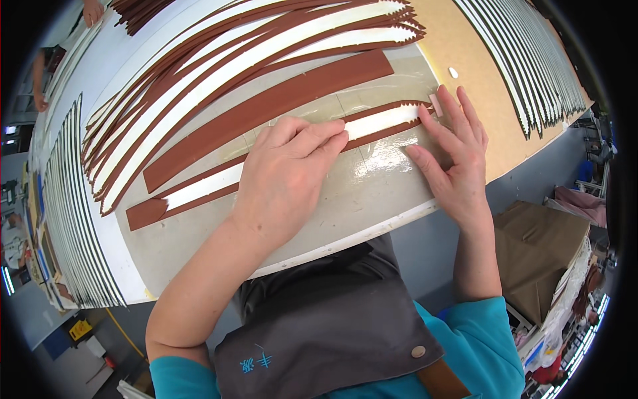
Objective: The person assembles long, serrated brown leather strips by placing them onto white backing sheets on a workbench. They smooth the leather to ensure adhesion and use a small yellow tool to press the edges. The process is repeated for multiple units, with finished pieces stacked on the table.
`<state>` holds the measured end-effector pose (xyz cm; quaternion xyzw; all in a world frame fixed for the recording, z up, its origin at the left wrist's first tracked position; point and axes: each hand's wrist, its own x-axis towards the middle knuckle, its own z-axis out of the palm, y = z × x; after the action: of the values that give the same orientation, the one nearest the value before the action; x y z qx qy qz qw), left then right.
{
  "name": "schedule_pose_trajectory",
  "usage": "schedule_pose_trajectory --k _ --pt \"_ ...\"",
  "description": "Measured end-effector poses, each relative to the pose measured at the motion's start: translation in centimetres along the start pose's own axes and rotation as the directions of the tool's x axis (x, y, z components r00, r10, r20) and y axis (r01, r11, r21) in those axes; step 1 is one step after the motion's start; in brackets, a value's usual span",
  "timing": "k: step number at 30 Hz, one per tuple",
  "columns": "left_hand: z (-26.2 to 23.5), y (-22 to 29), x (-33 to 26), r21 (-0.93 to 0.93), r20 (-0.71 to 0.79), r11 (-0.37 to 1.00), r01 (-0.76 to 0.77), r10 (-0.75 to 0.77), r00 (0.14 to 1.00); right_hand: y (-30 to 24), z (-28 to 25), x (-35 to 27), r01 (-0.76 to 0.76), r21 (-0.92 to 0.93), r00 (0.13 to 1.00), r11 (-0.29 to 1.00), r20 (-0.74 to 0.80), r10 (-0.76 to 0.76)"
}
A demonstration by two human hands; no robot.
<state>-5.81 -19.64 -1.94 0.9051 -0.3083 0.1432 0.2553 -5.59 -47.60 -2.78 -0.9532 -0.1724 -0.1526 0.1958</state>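
Observation:
A long brown strip (389,135) lies across the glossy grey work mat (266,239), with a white lining (382,123) along its middle and brown edges folded up at both sides. My left hand (282,176) is closed over the middle of this strip, its thumb and fingertips pinched together at the white lining. At the strip's right end, my right hand (458,149) has its fingers spread, the index fingertip touching the jagged tip of the lining. Just beyond the strip lies a flat plain brown strip (279,116).
Several brown strips with white linings (206,100) are piled beyond the mat. Rows of narrow dark-edged strips lie at the far right (525,60) and the left (73,219). A small pink piece (435,105) and a white oval piece (453,72) sit by my right hand.

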Motion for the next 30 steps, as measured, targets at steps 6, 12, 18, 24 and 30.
schedule_pose_trajectory --k 6,12,18,24,30 --pt "0.2 -0.4 -0.1 -0.034 0.001 0.999 0.004 -0.004 1.0 0.6 -0.8 1.6 0.045 -0.005 0.998 0.999 -0.039 -0.045" --pt "0.3 -0.6 -0.4 -0.007 -0.003 1.0 -0.019 0.019 1.0 0.6 -2.3 6.0 0.176 -0.124 0.981 0.977 0.11 -0.162" --pt "0.7 -1.1 -0.7 -0.017 -0.021 1.0 -0.021 0.021 1.0 -2.5 -1.8 4.6 -0.466 0.627 0.883 0.625 0.371 0.286" --pt "1.1 -1.4 -0.9 -0.016 -0.036 0.999 -0.028 0.027 0.999 -7.0 3.0 2.9 -0.115 0.417 0.986 0.902 -0.066 0.156" --pt "1.7 -1.8 -0.9 -0.105 -0.048 0.994 -0.012 0.007 0.999 -8.4 2.8 3.6 0.074 0.059 0.988 0.996 -0.141 -0.065"
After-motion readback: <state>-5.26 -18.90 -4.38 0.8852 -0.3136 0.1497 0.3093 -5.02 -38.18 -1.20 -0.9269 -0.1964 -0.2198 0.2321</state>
